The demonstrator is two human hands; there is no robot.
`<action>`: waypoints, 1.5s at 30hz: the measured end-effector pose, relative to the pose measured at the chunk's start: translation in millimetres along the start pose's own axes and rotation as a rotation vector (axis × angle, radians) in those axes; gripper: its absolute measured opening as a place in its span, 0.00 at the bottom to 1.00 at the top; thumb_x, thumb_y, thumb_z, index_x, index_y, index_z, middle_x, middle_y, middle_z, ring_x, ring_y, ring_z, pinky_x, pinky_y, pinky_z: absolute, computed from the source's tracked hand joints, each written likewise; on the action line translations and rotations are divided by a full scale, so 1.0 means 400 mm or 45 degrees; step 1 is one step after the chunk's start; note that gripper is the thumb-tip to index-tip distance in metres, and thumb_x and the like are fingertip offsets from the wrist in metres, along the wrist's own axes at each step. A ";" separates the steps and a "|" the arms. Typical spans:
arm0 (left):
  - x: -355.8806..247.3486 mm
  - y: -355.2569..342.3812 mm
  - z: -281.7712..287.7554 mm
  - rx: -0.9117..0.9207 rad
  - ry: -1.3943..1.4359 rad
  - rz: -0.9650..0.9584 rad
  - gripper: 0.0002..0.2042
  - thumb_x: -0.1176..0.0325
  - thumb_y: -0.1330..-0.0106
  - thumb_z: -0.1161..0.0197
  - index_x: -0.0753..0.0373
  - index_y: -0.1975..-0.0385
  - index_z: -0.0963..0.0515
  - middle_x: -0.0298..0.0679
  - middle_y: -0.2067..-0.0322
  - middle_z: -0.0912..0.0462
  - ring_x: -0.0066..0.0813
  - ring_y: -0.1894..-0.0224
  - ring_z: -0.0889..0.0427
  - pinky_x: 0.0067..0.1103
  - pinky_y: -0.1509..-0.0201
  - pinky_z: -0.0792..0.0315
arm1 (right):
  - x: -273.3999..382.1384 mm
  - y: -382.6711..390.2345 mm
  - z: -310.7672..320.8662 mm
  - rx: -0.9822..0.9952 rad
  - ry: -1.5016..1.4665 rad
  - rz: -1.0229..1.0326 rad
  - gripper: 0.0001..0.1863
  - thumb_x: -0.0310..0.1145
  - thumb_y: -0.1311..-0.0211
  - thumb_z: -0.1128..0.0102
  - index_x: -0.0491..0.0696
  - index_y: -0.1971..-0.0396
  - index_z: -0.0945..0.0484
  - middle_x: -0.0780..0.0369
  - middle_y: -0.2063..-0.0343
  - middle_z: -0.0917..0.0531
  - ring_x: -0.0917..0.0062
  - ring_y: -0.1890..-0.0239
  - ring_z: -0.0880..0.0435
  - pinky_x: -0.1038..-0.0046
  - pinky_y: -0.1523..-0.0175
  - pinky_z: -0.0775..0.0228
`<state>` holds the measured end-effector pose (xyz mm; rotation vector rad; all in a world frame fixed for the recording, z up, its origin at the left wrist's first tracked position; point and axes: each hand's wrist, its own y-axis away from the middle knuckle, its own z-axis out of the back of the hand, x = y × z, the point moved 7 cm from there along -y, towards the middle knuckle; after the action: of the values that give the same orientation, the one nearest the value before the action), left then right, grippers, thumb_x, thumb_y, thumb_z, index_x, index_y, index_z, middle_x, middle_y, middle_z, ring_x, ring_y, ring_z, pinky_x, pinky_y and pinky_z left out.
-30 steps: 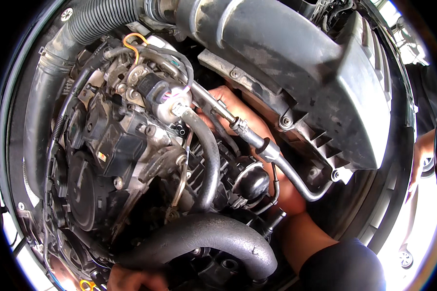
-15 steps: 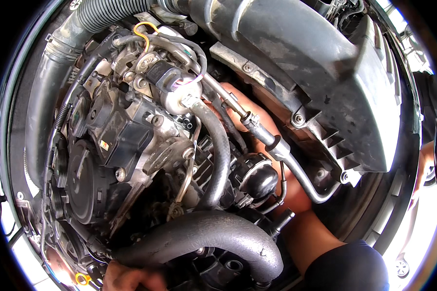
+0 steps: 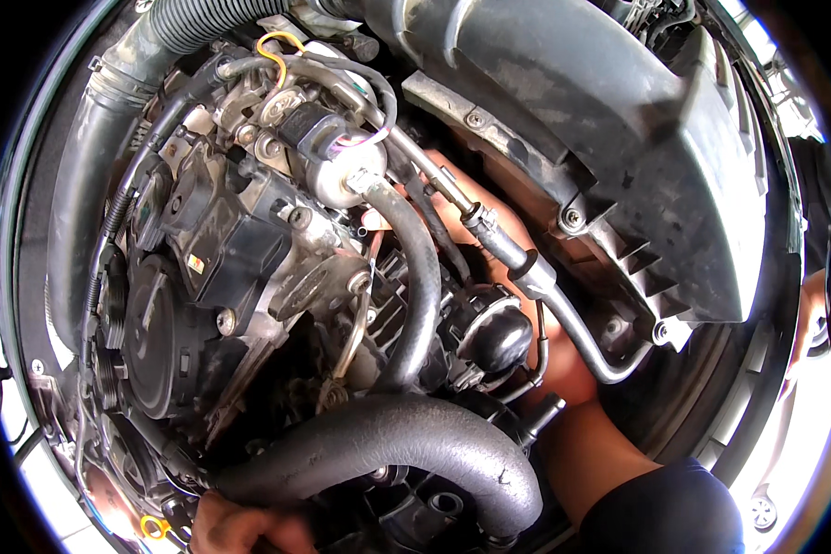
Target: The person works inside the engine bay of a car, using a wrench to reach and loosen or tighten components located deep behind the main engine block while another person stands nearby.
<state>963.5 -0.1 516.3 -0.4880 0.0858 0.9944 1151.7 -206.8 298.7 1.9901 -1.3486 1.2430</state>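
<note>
From the lower right my right arm, in a dark sleeve, reaches deep into an engine bay. My right hand (image 3: 482, 196) lies behind a metal pipe (image 3: 448, 189) and a curved black rubber hose (image 3: 417, 277). One fingertip shows left of that hose, below a round silver valve (image 3: 337, 175) with a black plug, close to a small ring-shaped opening; the other fingers are mostly hidden. At the bottom edge my left hand (image 3: 245, 528) has its fingers curled beside the left end of a thick black hose (image 3: 388, 439). What it grips, if anything, is hidden.
A large black plastic housing (image 3: 600, 111) fills the upper right. Along the left runs a wide black duct (image 3: 83, 222) beside the engine's round black cover (image 3: 157, 342). A black domed part (image 3: 497, 340) sits near my right forearm. Another person's arm (image 3: 811, 309) shows at the far right.
A fingertip of my right hand has come into sight below the silver valve, left of the curved hose. My left hand stays by the thick hose. The view has shifted slightly.
</note>
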 end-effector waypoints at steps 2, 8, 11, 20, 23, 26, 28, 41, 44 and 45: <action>0.000 0.003 0.001 -0.004 0.005 -0.007 0.09 0.68 0.30 0.38 0.69 0.60 0.28 0.41 0.76 0.24 0.32 0.79 0.27 0.23 0.77 0.32 | -0.005 -0.005 -0.006 0.009 0.009 -0.003 0.16 0.32 0.43 0.25 0.44 0.58 0.20 0.72 0.80 0.23 0.90 0.81 0.31 0.83 0.77 0.42; 0.001 0.002 0.004 0.007 -0.021 0.026 0.10 0.69 0.30 0.37 0.69 0.60 0.28 0.42 0.75 0.24 0.32 0.77 0.26 0.23 0.75 0.31 | -0.017 -0.020 -0.016 0.018 0.013 -0.022 0.15 0.33 0.43 0.26 0.44 0.59 0.20 0.73 0.81 0.24 0.90 0.82 0.32 0.83 0.78 0.44; 0.001 -0.001 0.003 0.009 -0.012 0.027 0.10 0.68 0.30 0.37 0.69 0.61 0.27 0.42 0.75 0.24 0.33 0.77 0.25 0.24 0.75 0.31 | -0.017 -0.023 -0.015 0.017 0.007 -0.027 0.15 0.33 0.42 0.26 0.44 0.59 0.20 0.73 0.82 0.25 0.90 0.83 0.32 0.83 0.79 0.45; 0.002 -0.002 0.001 0.035 0.025 0.044 0.08 0.71 0.31 0.39 0.68 0.62 0.27 0.42 0.75 0.24 0.33 0.78 0.26 0.25 0.76 0.32 | -0.024 -0.042 -0.009 0.007 -0.031 -0.067 0.15 0.34 0.41 0.26 0.44 0.59 0.21 0.73 0.84 0.27 0.90 0.85 0.34 0.83 0.81 0.47; 0.001 -0.002 0.000 0.037 0.014 0.039 0.07 0.71 0.31 0.39 0.68 0.62 0.27 0.42 0.76 0.25 0.32 0.78 0.27 0.24 0.76 0.32 | -0.010 -0.039 -0.023 0.047 -0.092 -0.075 0.13 0.35 0.38 0.29 0.44 0.61 0.20 0.74 0.86 0.28 0.90 0.86 0.35 0.81 0.82 0.49; 0.000 -0.002 0.001 0.024 0.019 0.032 0.07 0.72 0.32 0.39 0.68 0.62 0.27 0.42 0.76 0.26 0.31 0.78 0.27 0.23 0.76 0.33 | -0.008 -0.035 -0.018 0.046 -0.059 -0.058 0.12 0.35 0.38 0.29 0.44 0.61 0.20 0.74 0.86 0.29 0.90 0.86 0.35 0.82 0.82 0.49; 0.001 -0.002 0.000 0.025 0.033 0.043 0.07 0.72 0.31 0.39 0.68 0.62 0.27 0.42 0.76 0.26 0.31 0.78 0.27 0.23 0.76 0.33 | -0.012 -0.034 -0.015 0.037 -0.040 -0.049 0.12 0.35 0.38 0.29 0.44 0.62 0.19 0.74 0.86 0.29 0.90 0.86 0.35 0.82 0.82 0.49; 0.000 -0.004 0.001 0.027 0.014 0.035 0.07 0.71 0.32 0.38 0.68 0.62 0.27 0.43 0.76 0.24 0.32 0.77 0.26 0.24 0.76 0.32 | -0.015 -0.025 -0.010 0.023 -0.002 -0.024 0.12 0.35 0.38 0.29 0.44 0.62 0.19 0.74 0.86 0.29 0.91 0.86 0.35 0.82 0.81 0.49; -0.001 -0.005 0.001 0.015 0.031 0.022 0.07 0.72 0.31 0.38 0.68 0.61 0.27 0.42 0.75 0.24 0.32 0.77 0.26 0.23 0.76 0.32 | -0.013 -0.022 -0.007 0.020 0.005 -0.019 0.12 0.36 0.38 0.29 0.44 0.63 0.19 0.74 0.86 0.29 0.91 0.86 0.35 0.82 0.81 0.49; -0.001 -0.004 0.000 0.018 0.044 0.032 0.07 0.73 0.32 0.39 0.68 0.61 0.27 0.42 0.75 0.24 0.31 0.77 0.26 0.23 0.76 0.32 | -0.012 -0.021 -0.003 0.016 0.004 -0.019 0.12 0.36 0.38 0.29 0.44 0.63 0.19 0.74 0.86 0.29 0.91 0.86 0.35 0.82 0.81 0.49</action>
<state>964.6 -1.0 517.1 -0.4919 0.1302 1.0093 1158.1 -199.8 296.2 2.0024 -1.3253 1.2504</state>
